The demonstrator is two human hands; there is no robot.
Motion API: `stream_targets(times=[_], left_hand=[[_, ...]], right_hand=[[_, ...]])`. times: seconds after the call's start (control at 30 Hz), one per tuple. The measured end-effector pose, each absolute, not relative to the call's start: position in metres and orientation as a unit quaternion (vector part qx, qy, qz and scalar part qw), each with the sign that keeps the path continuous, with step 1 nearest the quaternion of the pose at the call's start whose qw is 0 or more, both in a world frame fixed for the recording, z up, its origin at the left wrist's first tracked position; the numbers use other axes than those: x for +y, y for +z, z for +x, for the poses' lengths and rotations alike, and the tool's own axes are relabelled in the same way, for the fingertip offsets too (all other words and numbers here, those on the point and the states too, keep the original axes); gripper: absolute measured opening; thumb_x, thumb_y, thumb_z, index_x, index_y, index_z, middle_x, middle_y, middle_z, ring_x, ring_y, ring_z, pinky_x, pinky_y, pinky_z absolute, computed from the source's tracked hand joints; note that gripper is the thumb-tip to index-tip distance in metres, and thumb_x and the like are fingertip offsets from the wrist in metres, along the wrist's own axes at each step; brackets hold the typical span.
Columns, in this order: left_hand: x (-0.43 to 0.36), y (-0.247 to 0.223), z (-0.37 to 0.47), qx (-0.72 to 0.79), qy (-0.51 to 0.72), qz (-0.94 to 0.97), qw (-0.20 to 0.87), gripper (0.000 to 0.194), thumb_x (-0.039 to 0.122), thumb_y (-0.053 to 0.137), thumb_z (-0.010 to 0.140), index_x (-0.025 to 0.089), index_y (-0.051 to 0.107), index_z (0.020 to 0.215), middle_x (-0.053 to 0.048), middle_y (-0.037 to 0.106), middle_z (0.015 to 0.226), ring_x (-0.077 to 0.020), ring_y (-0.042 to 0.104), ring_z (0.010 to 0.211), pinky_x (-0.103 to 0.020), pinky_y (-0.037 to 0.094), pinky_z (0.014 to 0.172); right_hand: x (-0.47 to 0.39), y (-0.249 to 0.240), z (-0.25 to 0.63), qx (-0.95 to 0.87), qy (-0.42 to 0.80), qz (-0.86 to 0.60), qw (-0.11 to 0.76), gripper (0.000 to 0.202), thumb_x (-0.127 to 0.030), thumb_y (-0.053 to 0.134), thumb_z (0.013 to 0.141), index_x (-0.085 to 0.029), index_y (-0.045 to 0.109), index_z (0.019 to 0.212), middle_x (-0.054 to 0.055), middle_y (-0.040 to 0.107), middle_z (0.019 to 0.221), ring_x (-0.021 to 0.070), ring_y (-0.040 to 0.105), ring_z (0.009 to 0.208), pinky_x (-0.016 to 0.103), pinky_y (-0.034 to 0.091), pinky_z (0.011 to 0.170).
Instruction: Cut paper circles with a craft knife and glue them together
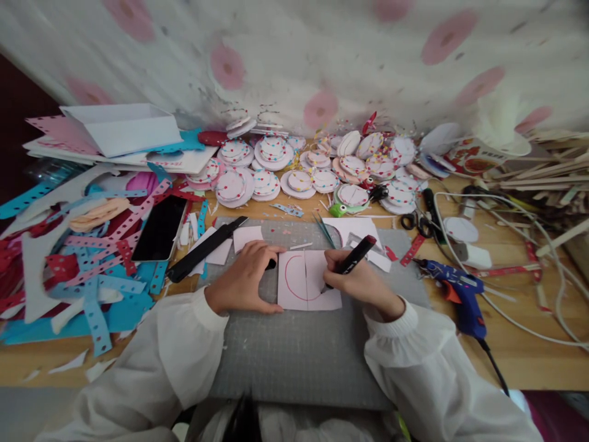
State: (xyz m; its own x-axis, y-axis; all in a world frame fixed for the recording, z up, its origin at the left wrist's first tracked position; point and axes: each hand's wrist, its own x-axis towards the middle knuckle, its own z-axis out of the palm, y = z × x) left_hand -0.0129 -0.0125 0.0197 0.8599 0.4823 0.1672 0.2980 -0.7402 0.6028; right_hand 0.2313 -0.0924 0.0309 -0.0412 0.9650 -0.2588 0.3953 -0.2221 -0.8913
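Two pale paper pieces (pixel 294 299) lie side by side on the grey cutting mat (pixel 294 362), with a narrow seam between them. A red curved line runs down the left piece and along the lower part of the right one. My right hand (pixel 356 279) is closed around a dark marker (pixel 356 255), its lower end at the right piece. My left hand (pixel 248 276) rests at the left piece's edge, thumb and fingers apart; a small black object (pixel 271 264) shows beside its fingers, and I cannot tell whether it is held.
Left: a black cutter (pixel 207 248), a phone (pixel 160 228) and a heap of coloured strips (pixel 94 307). Decorated white discs (pixel 234 186) line the back. Right: black scissors (pixel 423 226), a blue glue gun (pixel 467 307), white cables and wooden sticks (pixel 543 175).
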Motion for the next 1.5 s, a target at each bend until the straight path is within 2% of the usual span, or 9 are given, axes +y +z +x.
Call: stream_targets(times=[0.9, 1.0, 1.17, 1.3, 1.5], left_hand=[[-0.013, 0.020, -0.013, 0.212, 0.155, 0.924, 0.279, 0.070, 0.052, 0.079, 0.056, 0.022, 0.040, 0.106, -0.013, 0.052, 0.130, -0.0330, 0.047, 0.119, -0.054, 0.032, 0.103], [-0.012, 0.020, -0.014, 0.212, 0.153, 0.923, 0.281, 0.070, 0.054, 0.079, 0.056, 0.023, 0.041, 0.107, -0.013, 0.052, 0.130, -0.0330, 0.047, 0.118, -0.055, 0.032, 0.104], [-0.012, 0.017, -0.013, 0.210, 0.152, 0.930, 0.263, 0.076, 0.068, 0.077, 0.052, 0.022, 0.043, 0.102, -0.014, 0.053, 0.123, -0.0340, 0.049, 0.114, -0.055, 0.035, 0.099], [-0.012, 0.017, -0.012, 0.206, 0.143, 0.936, 0.247, 0.080, 0.073, 0.074, 0.051, 0.020, 0.042, 0.102, -0.015, 0.053, 0.119, -0.0339, 0.048, 0.110, -0.055, 0.034, 0.099], [-0.013, 0.019, -0.012, 0.209, 0.142, 0.937, 0.242, 0.079, 0.072, 0.074, 0.052, 0.021, 0.042, 0.101, -0.015, 0.053, 0.120, -0.0345, 0.048, 0.112, -0.055, 0.034, 0.100]], right_hand=[[-0.090, 0.025, 0.242, -0.528, 0.428, -0.652, 0.336, 0.015, -0.020, 0.051, 0.060, -0.022, 0.037, 0.055, -0.007, 0.033, 0.052, 0.0096, 0.032, 0.050, 0.024, 0.023, 0.045], [-0.088, 0.028, 0.242, -0.520, 0.414, -0.643, 0.381, 0.019, -0.020, 0.054, 0.062, -0.022, 0.037, 0.053, -0.006, 0.035, 0.052, 0.0103, 0.034, 0.052, 0.025, 0.025, 0.047], [-0.087, 0.027, 0.232, -0.432, 0.323, -0.646, 0.540, 0.028, -0.025, 0.058, 0.076, -0.022, 0.039, 0.056, -0.006, 0.038, 0.053, 0.0105, 0.036, 0.052, 0.025, 0.030, 0.051], [-0.085, 0.018, 0.215, -0.480, 0.286, -0.639, 0.529, 0.027, -0.031, 0.062, 0.079, -0.022, 0.045, 0.060, -0.005, 0.045, 0.056, 0.0113, 0.041, 0.054, 0.025, 0.032, 0.052], [-0.081, 0.007, 0.202, -0.527, 0.283, -0.624, 0.502, 0.028, -0.033, 0.062, 0.081, -0.022, 0.044, 0.062, -0.005, 0.045, 0.057, 0.0112, 0.041, 0.053, 0.024, 0.031, 0.049]])
